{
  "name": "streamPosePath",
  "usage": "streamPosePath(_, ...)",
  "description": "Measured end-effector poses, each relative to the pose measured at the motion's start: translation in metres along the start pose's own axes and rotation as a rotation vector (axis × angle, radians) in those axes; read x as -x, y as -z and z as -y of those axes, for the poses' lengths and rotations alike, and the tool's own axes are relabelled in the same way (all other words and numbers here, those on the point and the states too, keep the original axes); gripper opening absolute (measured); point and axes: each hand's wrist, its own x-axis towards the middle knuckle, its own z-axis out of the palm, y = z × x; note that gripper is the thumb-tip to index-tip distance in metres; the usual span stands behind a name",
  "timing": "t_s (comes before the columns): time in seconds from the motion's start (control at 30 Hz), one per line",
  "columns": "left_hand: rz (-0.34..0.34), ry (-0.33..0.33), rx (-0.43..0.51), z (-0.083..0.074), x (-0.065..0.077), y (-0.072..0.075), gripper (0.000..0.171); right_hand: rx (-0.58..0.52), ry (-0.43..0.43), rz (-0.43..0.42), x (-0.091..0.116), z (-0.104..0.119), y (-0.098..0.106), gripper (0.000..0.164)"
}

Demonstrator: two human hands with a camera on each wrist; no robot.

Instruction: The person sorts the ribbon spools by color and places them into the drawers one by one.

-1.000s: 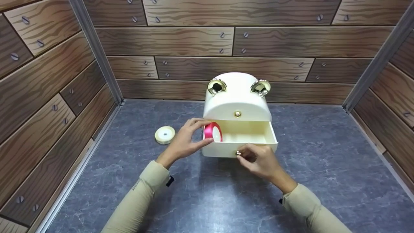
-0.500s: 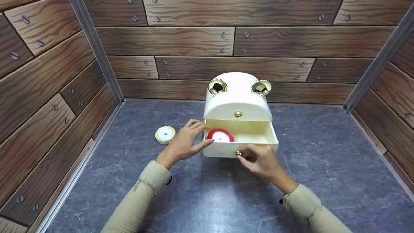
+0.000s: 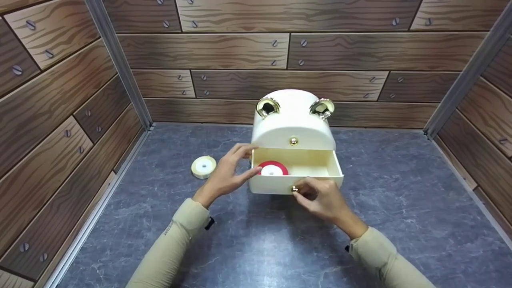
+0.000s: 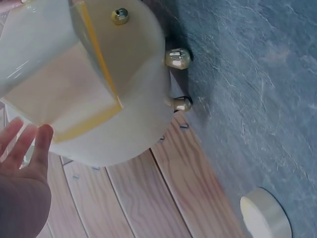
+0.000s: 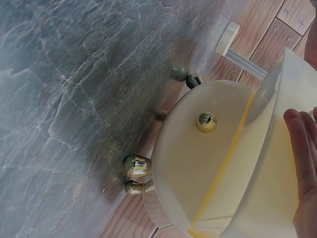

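A white storage box (image 3: 294,108) with gold ear-like trims has its lower drawer (image 3: 320,183) pulled out. Inside, at the left end, the red ribbon roll (image 3: 282,167) lies flat, its white side up. My left hand (image 3: 228,171) is at the drawer's left side with fingers spread; its thumb overlaps the roll's edge. In the left wrist view those fingers show beside the box, holding nothing. Thumb and fingers of my right hand (image 3: 323,199) pinch the drawer's small gold knob (image 3: 295,189). That knob is hidden in the right wrist view.
A cream ribbon roll (image 3: 203,167) lies on the dark marbled tabletop (image 3: 256,244), left of the box. Another gold knob (image 3: 294,141) sits on the box's upper front. Wood-patterned panels (image 3: 240,50) enclose the back and sides.
My left hand has let go of the red ribbon roll, which has tipped from standing on edge to flat in the drawer. The right hand stays on the knob.
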Motion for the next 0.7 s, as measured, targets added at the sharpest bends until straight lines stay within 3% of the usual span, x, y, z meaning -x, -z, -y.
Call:
streamPosePath(0.13,-0.082,-0.001,0.044,0.004,-0.009,0.003,0.06,0.002,0.004,0.002,-0.001,-0.001,0.001,0.023)
streamPosePath(0.23,-0.108,0.004,0.052,0.006,-0.021,0.006,0.07,0.003,0.007,0.003,-0.001,-0.001,0.001,0.023)
streamPosePath(0.53,-0.061,0.094,0.176,0.014,-0.049,0.002,0.079,-0.004,-0.007,0.006,0.0,-0.002,0.001,0.023)
streamPosePath(0.7,-0.038,0.094,0.155,0.018,-0.053,-0.003,0.077,-0.008,-0.008,0.009,0.001,0.0,0.0,0.023)
